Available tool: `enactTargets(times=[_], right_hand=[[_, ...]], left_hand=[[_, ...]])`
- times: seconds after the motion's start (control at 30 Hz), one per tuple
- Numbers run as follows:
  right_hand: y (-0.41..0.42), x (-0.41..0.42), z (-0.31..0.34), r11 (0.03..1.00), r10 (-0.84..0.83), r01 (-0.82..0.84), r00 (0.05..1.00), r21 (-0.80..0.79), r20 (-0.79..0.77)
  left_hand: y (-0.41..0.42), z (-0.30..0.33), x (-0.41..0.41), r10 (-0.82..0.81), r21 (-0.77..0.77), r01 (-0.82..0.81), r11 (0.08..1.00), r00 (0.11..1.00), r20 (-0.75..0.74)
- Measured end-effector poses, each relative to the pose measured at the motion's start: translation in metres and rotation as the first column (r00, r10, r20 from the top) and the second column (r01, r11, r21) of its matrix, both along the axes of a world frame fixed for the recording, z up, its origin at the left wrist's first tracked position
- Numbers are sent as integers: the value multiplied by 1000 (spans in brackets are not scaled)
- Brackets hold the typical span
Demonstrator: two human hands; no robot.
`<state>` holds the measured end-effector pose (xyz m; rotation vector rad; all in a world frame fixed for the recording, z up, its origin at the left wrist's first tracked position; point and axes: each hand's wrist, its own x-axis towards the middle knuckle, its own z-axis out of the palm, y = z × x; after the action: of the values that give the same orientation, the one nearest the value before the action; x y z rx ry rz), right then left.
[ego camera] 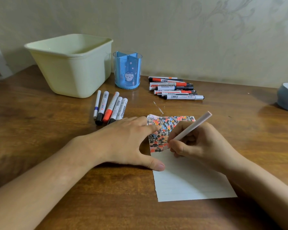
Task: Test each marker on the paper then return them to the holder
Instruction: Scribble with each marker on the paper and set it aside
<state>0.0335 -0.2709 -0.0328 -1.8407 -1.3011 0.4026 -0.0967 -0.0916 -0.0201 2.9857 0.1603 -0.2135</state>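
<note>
- Right hand [196,143] grips a pale marker [192,128], fingers curled round the barrel, tip on the paper [189,180] at the lower edge of the scribbled patch.
- Left hand [123,140] lies flat, fingers straight, forefinger and thumb pressing the paper's left edge onto the bench [56,146].
- Holder [127,70], blue and divided, stands at 12 o'clock from the left hand; no markers visible in it.
- Five markers [110,107] lie side by side at 11 o'clock from the paper; a stacked pile of markers [175,87] at 12 o'clock, right of the holder. Cannot tell which group has been tested.
- Cream tub [70,63] at 9 o'clock from the holder.
- Risks, my read:
  - Paper is pinned on the left only, so a hard stroke could skid or crease the free right side.
  - Top half is dense with colour, so a new mark there may be hard to read; the blank lower area is safer.
  - Two loose groups could get mixed, causing retests or skips.
  - Reaching past could roll the pile.
</note>
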Motion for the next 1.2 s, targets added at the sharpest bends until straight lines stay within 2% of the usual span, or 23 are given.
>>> enactTargets(times=[0.23, 0.67, 0.83, 1.2], right_hand=[[-2, -1, 1, 1000, -13, 13, 1000, 11, -26], [-1, 0, 1, 1000, 9, -9, 999, -17, 33], [-2, 0, 2, 1000, 1, -1, 1000, 2, -20], [-1, -1, 2, 1000, 28, -28, 999, 1, 21]], left_hand=[[0, 1, 0, 3, -1, -3, 1000, 1000, -18], [0, 1, -1, 1, 2, -1, 1000, 1000, -12], [0, 0, 0, -2, 1, 2, 1000, 1000, -4], [0, 0, -1, -1, -9, 1, 1000, 1000, -12]])
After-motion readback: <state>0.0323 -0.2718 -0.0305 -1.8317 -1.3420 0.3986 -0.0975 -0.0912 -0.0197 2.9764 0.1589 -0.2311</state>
